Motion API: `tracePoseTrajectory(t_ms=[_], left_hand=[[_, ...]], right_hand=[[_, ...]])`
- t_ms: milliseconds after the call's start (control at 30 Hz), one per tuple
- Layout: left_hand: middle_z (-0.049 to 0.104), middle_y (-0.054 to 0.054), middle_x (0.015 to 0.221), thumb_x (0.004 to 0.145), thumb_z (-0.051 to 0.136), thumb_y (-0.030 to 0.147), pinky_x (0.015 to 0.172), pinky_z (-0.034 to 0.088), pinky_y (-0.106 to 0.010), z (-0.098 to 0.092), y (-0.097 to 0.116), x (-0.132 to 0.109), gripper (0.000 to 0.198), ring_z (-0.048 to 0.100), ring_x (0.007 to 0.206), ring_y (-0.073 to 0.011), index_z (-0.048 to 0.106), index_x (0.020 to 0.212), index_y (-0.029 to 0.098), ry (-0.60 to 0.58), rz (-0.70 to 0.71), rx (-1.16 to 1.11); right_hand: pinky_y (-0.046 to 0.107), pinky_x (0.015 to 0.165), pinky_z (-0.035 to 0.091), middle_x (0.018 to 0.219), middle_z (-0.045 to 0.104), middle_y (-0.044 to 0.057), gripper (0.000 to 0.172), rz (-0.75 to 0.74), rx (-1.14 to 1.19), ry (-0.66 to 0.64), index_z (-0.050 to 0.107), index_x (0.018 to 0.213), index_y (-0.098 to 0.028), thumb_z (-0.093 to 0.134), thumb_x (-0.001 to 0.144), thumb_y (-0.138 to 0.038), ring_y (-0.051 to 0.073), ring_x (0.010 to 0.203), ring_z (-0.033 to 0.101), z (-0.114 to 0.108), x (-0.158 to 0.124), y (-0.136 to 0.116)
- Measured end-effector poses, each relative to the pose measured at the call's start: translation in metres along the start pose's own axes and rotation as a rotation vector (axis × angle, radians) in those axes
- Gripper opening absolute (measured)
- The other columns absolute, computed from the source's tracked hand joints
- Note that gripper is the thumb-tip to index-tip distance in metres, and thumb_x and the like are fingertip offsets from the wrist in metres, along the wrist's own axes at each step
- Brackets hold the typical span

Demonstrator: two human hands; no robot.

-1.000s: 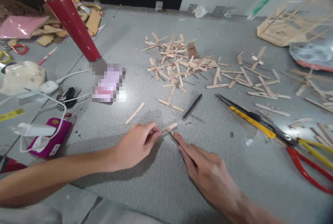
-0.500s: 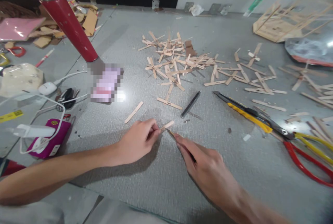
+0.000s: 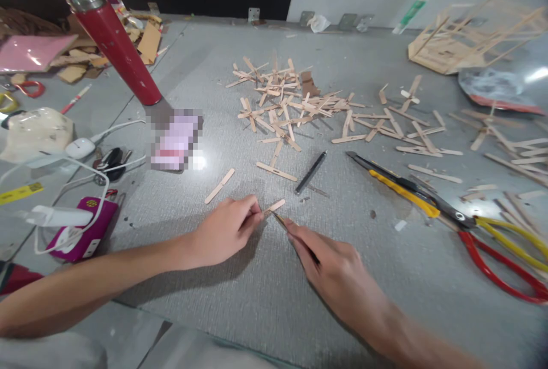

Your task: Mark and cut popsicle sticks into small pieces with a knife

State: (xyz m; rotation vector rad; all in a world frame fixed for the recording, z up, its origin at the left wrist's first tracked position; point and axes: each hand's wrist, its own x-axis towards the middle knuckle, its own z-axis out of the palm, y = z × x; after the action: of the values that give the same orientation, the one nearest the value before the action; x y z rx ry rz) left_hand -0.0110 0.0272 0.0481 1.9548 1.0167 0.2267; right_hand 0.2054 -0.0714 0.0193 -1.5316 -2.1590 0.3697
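Note:
My left hand [image 3: 229, 229] is closed, pinching one end of a small wooden craft stick [image 3: 277, 206] between thumb and fingers. The stick's other end points up and to the right. In my right hand [image 3: 331, 257] is a thin pointed blade [image 3: 279, 218], mostly hidden by the fingers, its tip meeting the stick near my left fingertips. Another craft stick [image 3: 220, 186], notched near its middle, lies just beyond my left hand. A dark pen-like rod [image 3: 311, 172] rests on the grey tabletop [image 3: 257, 312] past my right hand.
Ahead lies a heap of crossed craft sticks [image 3: 282, 100]. To the right are large scissors [image 3: 411, 192] with red and yellow handles, and a wooden stick frame [image 3: 454, 43]. At left stand a red bottle [image 3: 120, 49], a pixelated phone [image 3: 177, 140] and a purple adapter [image 3: 85, 229] with cables.
The view has shifted slightly, so the tabletop objects sit a little differently in the picture. Both hands keep nearly the same pose, with the blade still at the craft stick.

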Motion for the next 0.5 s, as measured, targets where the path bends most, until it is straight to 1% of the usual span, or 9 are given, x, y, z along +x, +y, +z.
tracePoseTrajectory(t_ms=[67, 133, 167, 233, 300, 333, 400, 433, 500], left_hand=[[0.048, 0.006, 0.057, 0.103, 0.041, 0.030, 0.052, 0.031, -0.024, 0.000, -0.001, 0.000, 0.024, 0.043, 0.049, -0.0111, 0.050, 0.083, 0.021, 0.000, 0.011, 0.023], [0.050, 0.005, 0.058, 0.104, 0.040, 0.030, 0.054, 0.032, -0.025, 0.001, -0.002, 0.001, 0.024, 0.044, 0.051, -0.0118, 0.049, 0.083, 0.021, 0.012, 0.036, 0.052], [0.051, 0.005, 0.060, 0.104, 0.040, 0.029, 0.055, 0.033, -0.025, 0.001, -0.002, 0.001, 0.024, 0.044, 0.052, -0.0123, 0.049, 0.083, 0.021, 0.015, 0.055, 0.070], [0.051, 0.004, 0.062, 0.102, 0.040, 0.026, 0.057, 0.033, -0.026, 0.001, -0.003, 0.003, 0.020, 0.044, 0.054, -0.0130, 0.047, 0.084, 0.021, 0.009, 0.098, 0.103], [0.051, 0.004, 0.062, 0.101, 0.041, 0.024, 0.057, 0.032, -0.027, 0.001, -0.004, 0.004, 0.017, 0.044, 0.054, -0.0135, 0.046, 0.084, 0.022, -0.011, 0.121, 0.126], [0.050, 0.004, 0.061, 0.100, 0.041, 0.024, 0.057, 0.032, -0.027, 0.001, -0.004, 0.005, 0.017, 0.043, 0.054, -0.0136, 0.045, 0.084, 0.022, -0.016, 0.121, 0.137], [0.050, 0.005, 0.060, 0.100, 0.041, 0.024, 0.058, 0.032, -0.027, 0.001, -0.004, 0.005, 0.018, 0.043, 0.053, -0.0139, 0.045, 0.083, 0.022, -0.007, 0.115, 0.162], [0.049, 0.005, 0.060, 0.100, 0.041, 0.024, 0.058, 0.033, -0.027, 0.001, -0.004, 0.005, 0.018, 0.043, 0.052, -0.0139, 0.044, 0.083, 0.022, -0.001, 0.115, 0.176], [0.049, 0.005, 0.059, 0.100, 0.041, 0.023, 0.058, 0.033, -0.027, 0.002, -0.005, 0.006, 0.017, 0.043, 0.052, -0.0138, 0.043, 0.083, 0.022, 0.009, 0.120, 0.197]], right_hand=[[0.025, 0.058, 0.055, 0.084, 0.075, 0.006, 0.046, -0.075, -0.100, -0.070, 0.059, 0.141, -0.018, 0.041, 0.099, -0.010, 0.015, 0.063, 0.069, -0.004, 0.000, 0.002], [0.025, 0.056, 0.053, 0.085, 0.073, 0.006, 0.057, -0.151, -0.214, -0.146, 0.053, 0.146, -0.016, 0.042, 0.091, -0.003, 0.015, 0.062, 0.066, -0.012, 0.001, 0.003], [0.025, 0.056, 0.051, 0.086, 0.073, 0.005, 0.061, -0.181, -0.265, -0.187, 0.052, 0.146, -0.015, 0.044, 0.087, 0.001, 0.014, 0.061, 0.065, -0.017, 0.003, 0.002], [0.026, 0.055, 0.048, 0.081, 0.070, 0.003, 0.063, -0.213, -0.334, -0.262, 0.056, 0.138, -0.015, 0.045, 0.079, 0.006, 0.014, 0.058, 0.062, -0.027, 0.011, 0.001], [0.028, 0.056, 0.044, 0.075, 0.065, 0.000, 0.058, -0.226, -0.348, -0.313, 0.063, 0.124, -0.017, 0.046, 0.075, 0.008, 0.015, 0.058, 0.060, -0.039, 0.025, 0.000], [0.029, 0.056, 0.042, 0.072, 0.063, -0.001, 0.053, -0.235, -0.333, -0.331, 0.066, 0.115, -0.020, 0.046, 0.074, 0.008, 0.015, 0.058, 0.059, -0.044, 0.035, 0.000], [0.029, 0.057, 0.039, 0.074, 0.062, 0.000, 0.039, -0.273, -0.273, -0.377, 0.066, 0.100, -0.022, 0.046, 0.078, 0.004, 0.015, 0.060, 0.057, -0.053, 0.059, 0.000], [0.028, 0.055, 0.037, 0.076, 0.062, -0.001, 0.031, -0.282, -0.231, -0.417, 0.065, 0.093, -0.023, 0.047, 0.083, 0.001, 0.013, 0.058, 0.054, -0.057, 0.072, 0.000], [0.027, 0.050, 0.032, 0.077, 0.063, -0.002, 0.020, -0.196, -0.210, -0.511, 0.064, 0.086, -0.022, 0.051, 0.088, -0.008, 0.009, 0.048, 0.044, -0.063, 0.096, 0.000]])
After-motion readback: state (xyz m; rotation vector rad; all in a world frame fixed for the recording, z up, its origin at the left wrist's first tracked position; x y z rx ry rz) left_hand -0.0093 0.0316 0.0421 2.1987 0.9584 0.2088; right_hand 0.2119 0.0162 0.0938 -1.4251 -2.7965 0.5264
